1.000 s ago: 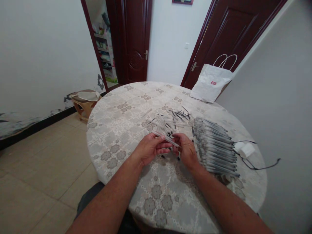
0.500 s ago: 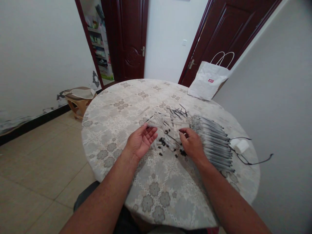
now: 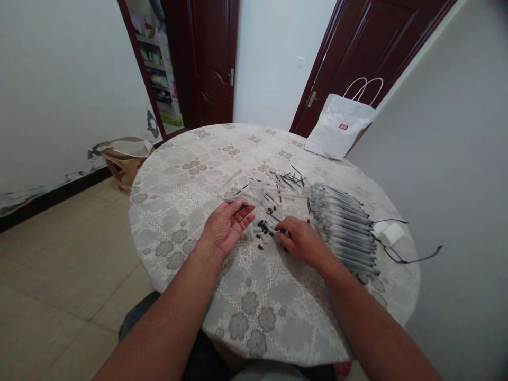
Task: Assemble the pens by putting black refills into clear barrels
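Observation:
My left hand (image 3: 224,228), palm turned up, pinches a thin pen (image 3: 229,200) between thumb and forefinger; its other fingers are loosely curled. My right hand (image 3: 304,241) is lowered over the loose parts, thumb and forefinger drawn together; what lies between the tips is too small to make out. Small black plugs (image 3: 262,226) are scattered between the hands. Behind them lie clear pen barrels (image 3: 260,193) and dark thin refills (image 3: 291,180) in a loose heap. To the right of my right hand, many pens (image 3: 345,227) lie side by side in a row.
A patterned tablecloth (image 3: 242,317) covers the round table. Eyeglasses (image 3: 400,260) and a small white object (image 3: 392,234) lie beyond the pen row. A white paper bag (image 3: 337,129) stands at the back right. On the floor to the left is a stool (image 3: 123,161).
My right hand has moved left and down among the black plugs and barrels. The left hand keeps about the same place, and the pen shows more past its thumb.

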A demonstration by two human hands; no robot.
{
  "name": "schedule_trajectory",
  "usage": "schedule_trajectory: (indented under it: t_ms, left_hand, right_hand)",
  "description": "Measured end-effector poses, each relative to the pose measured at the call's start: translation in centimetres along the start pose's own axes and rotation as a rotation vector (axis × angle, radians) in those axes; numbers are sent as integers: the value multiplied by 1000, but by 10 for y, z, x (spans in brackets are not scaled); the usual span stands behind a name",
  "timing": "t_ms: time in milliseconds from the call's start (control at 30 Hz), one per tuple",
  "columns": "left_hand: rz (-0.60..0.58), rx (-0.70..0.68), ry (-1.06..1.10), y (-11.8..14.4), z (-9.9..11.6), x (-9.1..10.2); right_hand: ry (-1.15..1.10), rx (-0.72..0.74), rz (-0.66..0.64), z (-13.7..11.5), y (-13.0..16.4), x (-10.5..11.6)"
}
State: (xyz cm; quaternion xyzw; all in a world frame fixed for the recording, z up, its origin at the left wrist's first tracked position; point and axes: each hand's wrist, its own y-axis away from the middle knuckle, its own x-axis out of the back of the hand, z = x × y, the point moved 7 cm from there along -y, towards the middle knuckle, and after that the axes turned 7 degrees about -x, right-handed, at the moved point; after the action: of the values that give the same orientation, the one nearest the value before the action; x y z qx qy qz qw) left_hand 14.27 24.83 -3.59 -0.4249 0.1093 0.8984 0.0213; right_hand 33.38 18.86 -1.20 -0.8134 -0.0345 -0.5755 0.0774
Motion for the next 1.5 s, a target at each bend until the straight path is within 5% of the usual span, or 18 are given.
schedule_trajectory:
  t_ms: [267,467,600,733,867,1500]
  left_hand:
    - [7,-33,-55,2,-1,-1]
    - [-44,-34,-115,5,-3,-4]
    - [-85,-21,-133,8,-5,-7]
    - [-134,-2,-154,12,-9,-13]
    - [-176,27,-180,16,-15,-19]
    - [-215,40,-209,19,-19,-22]
  right_hand:
    - [96,223,-139,-49,13,-16]
    - [246,168,-189,-62,10,-35]
    - [-76,145,-32,-53,7,-20]
    - [-657,-77,233,-17,4,1]
    - [-1026,-218,240,-2,1,-3]
    - [-1040,-249,279,-3,0,-8]
